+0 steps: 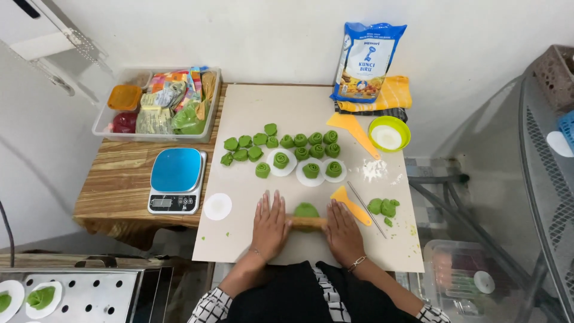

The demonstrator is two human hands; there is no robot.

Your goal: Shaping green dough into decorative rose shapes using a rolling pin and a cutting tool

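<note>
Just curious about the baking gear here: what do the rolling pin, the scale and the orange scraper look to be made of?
Rolling pin: probably wood, going by its matte tan-brown colour; both hands cover its ends.
Scale: likely a white plastic body with a glossy blue top, perhaps glass or smooth plastic, since it shines.
Orange scraper: apparently thin plastic, flat and evenly coloured, with a dull finish.

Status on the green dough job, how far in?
Done: three rolled rosettes sit on white paper rounds. In hand: left hand and right hand press a wooden rolling pin over one dough piece. Left: a cluster of unpapered green pieces and scraps.
</note>
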